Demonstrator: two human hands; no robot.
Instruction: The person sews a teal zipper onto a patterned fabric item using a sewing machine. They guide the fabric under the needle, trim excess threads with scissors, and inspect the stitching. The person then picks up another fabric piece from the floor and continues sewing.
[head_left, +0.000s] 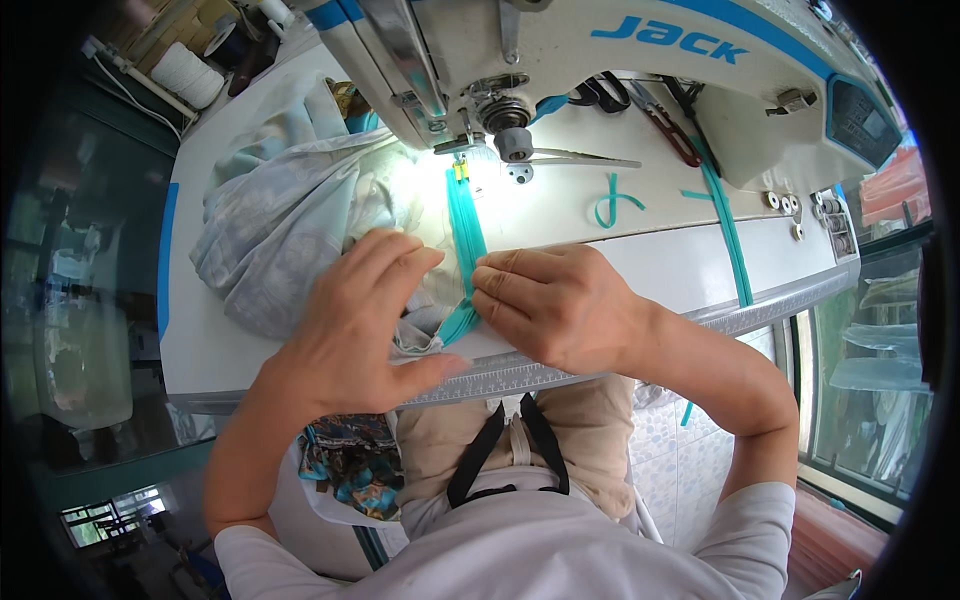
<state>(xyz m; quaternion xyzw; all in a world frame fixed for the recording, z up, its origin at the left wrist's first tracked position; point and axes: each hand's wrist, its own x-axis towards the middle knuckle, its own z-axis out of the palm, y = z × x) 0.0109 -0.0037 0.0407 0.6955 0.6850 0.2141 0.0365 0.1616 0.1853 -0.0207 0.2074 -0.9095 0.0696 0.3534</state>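
A turquoise zipper (463,215) runs from under the sewing machine's needle and presser foot (460,168) toward me, along the edge of a pale grey-blue patterned fabric (300,200). My right hand (560,300) pinches the zipper's right edge between thumb and fingers, partway down its length. On the other side, my left hand (360,320) rests over the fabric with thumb and fingers spread apart. The zipper's lower end (458,325) bends over near the table's front edge, between my hands. Folds under my left hand are hidden.
The sewing machine (680,50) arches over the white table (640,285), its front edge lined by a ruler (520,378). Rightward lie tweezers (590,160), dark-red-handled snips (680,145), a turquoise scrap (612,205), another zipper strip (730,230) and bobbins (785,203). White thread (188,75) stands back left.
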